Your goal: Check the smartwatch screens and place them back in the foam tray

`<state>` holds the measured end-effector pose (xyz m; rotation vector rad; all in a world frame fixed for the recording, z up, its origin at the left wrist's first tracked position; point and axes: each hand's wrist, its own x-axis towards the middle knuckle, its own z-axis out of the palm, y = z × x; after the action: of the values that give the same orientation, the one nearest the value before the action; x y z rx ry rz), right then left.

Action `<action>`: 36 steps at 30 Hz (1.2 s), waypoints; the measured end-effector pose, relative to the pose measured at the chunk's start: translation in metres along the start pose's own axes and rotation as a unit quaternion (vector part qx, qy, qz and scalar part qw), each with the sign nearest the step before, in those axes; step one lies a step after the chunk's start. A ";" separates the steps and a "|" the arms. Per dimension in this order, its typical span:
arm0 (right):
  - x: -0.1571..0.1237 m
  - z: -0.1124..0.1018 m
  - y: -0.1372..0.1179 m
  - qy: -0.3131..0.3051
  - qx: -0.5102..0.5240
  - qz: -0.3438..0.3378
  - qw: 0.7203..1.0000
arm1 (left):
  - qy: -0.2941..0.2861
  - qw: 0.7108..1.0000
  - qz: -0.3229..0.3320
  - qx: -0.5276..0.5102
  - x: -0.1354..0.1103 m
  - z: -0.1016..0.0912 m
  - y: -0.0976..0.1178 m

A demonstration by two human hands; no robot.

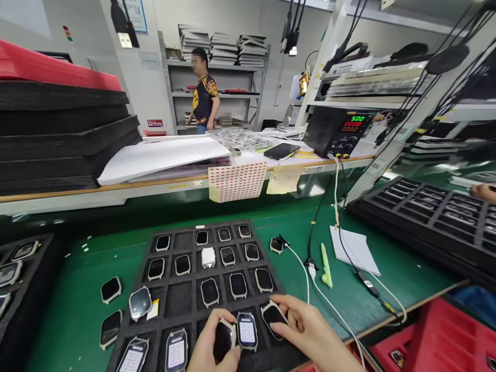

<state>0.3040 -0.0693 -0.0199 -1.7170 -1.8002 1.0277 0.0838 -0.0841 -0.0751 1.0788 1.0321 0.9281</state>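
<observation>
My left hand (pixel 217 345) grips a smartwatch case (pixel 224 339) with a dark screen, thumb and fingers on its edges, over the front row of a black foam tray (pixel 179 288). My right hand (pixel 300 325) pinches another dark-screened watch case (pixel 273 319) by its frame, at the tray's front right compartment. Between the hands sits a watch case with a lit white screen (pixel 247 330). To the left, a second lit watch case (pixel 176 350) lies in its compartment. Most other compartments hold strapless cases with dark screens; one case (pixel 208 257) shows a pale white face.
Loose watch cases (pixel 111 290) lie left of the tray on the green mat. A small watch on a charging cable (pixel 276 245), a green pen (pixel 326 265) and white paper (pixel 354 249) lie right. A power supply (pixel 339 132) stands on the shelf. Behind, a person (pixel 204 95) stands.
</observation>
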 end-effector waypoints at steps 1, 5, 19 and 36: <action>0.001 -0.002 0.000 -0.016 0.065 -0.007 0.998 | 0.005 1.000 -0.002 -0.001 -0.002 -0.001 0.002; 0.006 -0.008 -0.008 -0.089 0.295 -0.078 0.948 | 0.023 1.000 -0.015 -0.012 -0.006 -0.003 0.006; 0.027 0.015 -0.019 -0.131 0.568 -0.060 0.810 | 0.100 0.991 -0.002 -0.090 -0.011 -0.003 0.015; 0.019 0.023 -0.009 -0.196 0.577 -0.039 0.792 | 0.106 0.994 -0.003 0.000 -0.021 -0.002 0.025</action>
<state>0.2781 -0.0548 -0.0308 -0.6653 -0.9245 1.9631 0.0746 -0.0978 -0.0468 0.9912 1.2095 1.0542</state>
